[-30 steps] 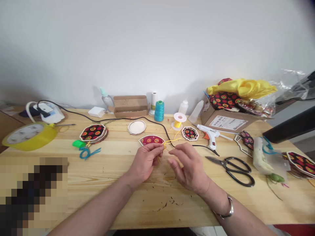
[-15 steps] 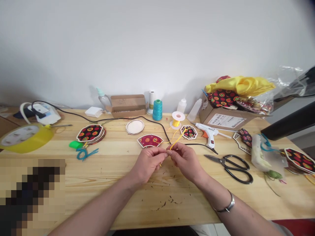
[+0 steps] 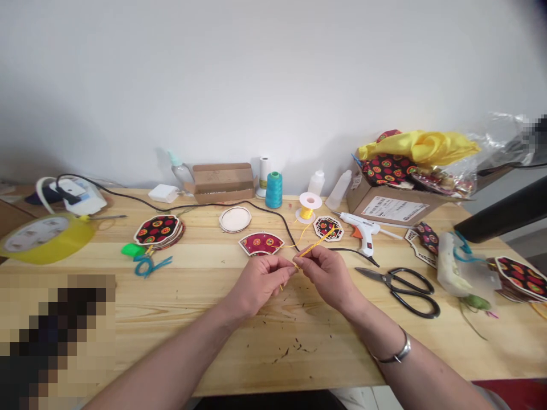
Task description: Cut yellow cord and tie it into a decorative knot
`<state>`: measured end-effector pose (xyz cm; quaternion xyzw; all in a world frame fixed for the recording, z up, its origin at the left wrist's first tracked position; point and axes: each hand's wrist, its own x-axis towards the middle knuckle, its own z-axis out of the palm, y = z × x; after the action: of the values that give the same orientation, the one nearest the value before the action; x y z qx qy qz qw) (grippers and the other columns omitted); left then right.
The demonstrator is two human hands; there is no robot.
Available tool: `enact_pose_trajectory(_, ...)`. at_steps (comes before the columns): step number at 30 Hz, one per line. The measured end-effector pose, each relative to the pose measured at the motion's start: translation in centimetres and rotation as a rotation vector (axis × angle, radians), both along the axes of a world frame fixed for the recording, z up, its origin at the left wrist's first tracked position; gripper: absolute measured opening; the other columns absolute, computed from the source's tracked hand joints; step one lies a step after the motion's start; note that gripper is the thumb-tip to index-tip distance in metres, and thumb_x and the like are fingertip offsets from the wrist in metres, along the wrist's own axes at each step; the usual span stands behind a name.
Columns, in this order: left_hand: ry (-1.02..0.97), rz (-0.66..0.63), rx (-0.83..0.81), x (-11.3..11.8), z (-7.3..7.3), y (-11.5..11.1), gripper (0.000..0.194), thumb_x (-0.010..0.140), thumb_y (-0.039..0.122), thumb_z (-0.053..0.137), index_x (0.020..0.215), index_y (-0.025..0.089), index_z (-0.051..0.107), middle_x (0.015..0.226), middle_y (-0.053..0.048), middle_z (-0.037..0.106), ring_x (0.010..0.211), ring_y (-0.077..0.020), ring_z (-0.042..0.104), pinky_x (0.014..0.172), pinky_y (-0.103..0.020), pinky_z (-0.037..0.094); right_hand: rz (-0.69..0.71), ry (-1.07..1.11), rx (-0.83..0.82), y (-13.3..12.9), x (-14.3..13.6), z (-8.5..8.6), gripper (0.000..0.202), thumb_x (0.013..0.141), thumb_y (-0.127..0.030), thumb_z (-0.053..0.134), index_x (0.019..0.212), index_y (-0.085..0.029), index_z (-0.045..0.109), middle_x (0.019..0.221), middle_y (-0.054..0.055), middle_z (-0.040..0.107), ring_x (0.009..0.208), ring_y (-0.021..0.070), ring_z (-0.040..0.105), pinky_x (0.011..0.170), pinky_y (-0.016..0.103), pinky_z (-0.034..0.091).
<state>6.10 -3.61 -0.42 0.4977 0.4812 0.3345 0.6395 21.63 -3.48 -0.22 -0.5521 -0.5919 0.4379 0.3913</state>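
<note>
A yellow braided cord (image 3: 315,245) runs slantwise up from my fingertips towards an octagonal patterned piece (image 3: 328,229). My left hand (image 3: 261,283) pinches the cord low down, with a short end hanging below the fingers. Close against it, my right hand (image 3: 325,278) grips the cord between thumb and forefinger. From the spool of yellow thread (image 3: 306,212) a loose strand leads down towards my hands. A red fan-shaped piece (image 3: 260,244) lies just beyond my left hand. The exact spot where the fingers meet on the cord is partly hidden.
Large black scissors (image 3: 395,287) and a white glue gun (image 3: 363,230) lie right of my hands. A black cable (image 3: 213,205) crosses the table. Teal thread (image 3: 274,191), bottles and cardboard boxes stand by the wall. Stacked patterned pieces (image 3: 158,230) and yellow tape (image 3: 74,242) lie left.
The braided cord has swung to the right and now leans more. My right hand has shifted slightly right, and a small gap shows between the fingertips.
</note>
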Motion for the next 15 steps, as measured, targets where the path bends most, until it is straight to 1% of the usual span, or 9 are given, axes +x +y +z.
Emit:
enact_pose_trajectory(3,-0.017,0.002,-0.004,0.0,-0.03,-0.04,0.02,0.071,0.036,0.063,0.073,0.016,0.065,0.054,0.006,0.046,0.044,-0.0047,0.035,0.044,-0.019,0.027,0.014,-0.003,-0.018,0.01,0.05,0.25,0.02,0.078,-0.032,0.055,0.068,-0.016,0.058,0.051,-0.005,0.046,0.047,0.0088,0.037,0.046,0.021,0.032)
enact_pose_trajectory(7,-0.045,0.009,-0.006,-0.07,-0.29,0.0,0.019,0.072,0.035,0.062,0.073,0.016,0.064,0.054,0.006,0.044,0.045,-0.0048,0.034,0.044,-0.019,0.027,0.097,-0.025,-0.024,0.13,0.23,0.79,0.028,0.081,-0.035,0.051,0.062,-0.016,0.056,0.051,-0.005,0.043,0.048,0.0079,0.036,0.047,0.021,0.03)
enact_pose_trajectory(9,-0.053,0.015,-0.002,-0.12,-0.37,0.03,0.019,0.072,0.035,0.062,0.073,0.016,0.064,0.054,0.006,0.044,0.046,-0.0049,0.034,0.044,-0.018,0.026,0.14,-0.014,-0.032,0.2,0.29,0.95,0.024,0.08,-0.034,0.053,0.066,-0.015,0.058,0.055,-0.004,0.047,0.052,0.0082,0.039,0.049,0.021,0.032)
enact_pose_trajectory(12,-0.068,0.024,0.004,-0.15,-0.39,0.04,0.018,0.072,0.034,0.062,0.071,0.015,0.063,0.055,0.006,0.044,0.046,-0.0051,0.034,0.043,-0.018,0.026,0.149,0.029,-0.054,0.26,0.28,0.99,0.018,0.075,-0.031,0.058,0.069,-0.014,0.06,0.063,-0.001,0.056,0.057,0.0091,0.045,0.053,0.021,0.035)
enact_pose_trajectory(15,-0.054,0.03,-0.004,-0.12,-0.26,-0.01,0.018,0.072,0.033,0.061,0.072,0.015,0.063,0.055,0.006,0.044,0.046,-0.0052,0.035,0.044,-0.018,0.026,0.119,0.024,-0.05,0.25,0.26,0.93,0.016,0.074,-0.029,0.059,0.067,-0.015,0.059,0.061,-0.002,0.056,0.055,0.009,0.044,0.052,0.021,0.035)
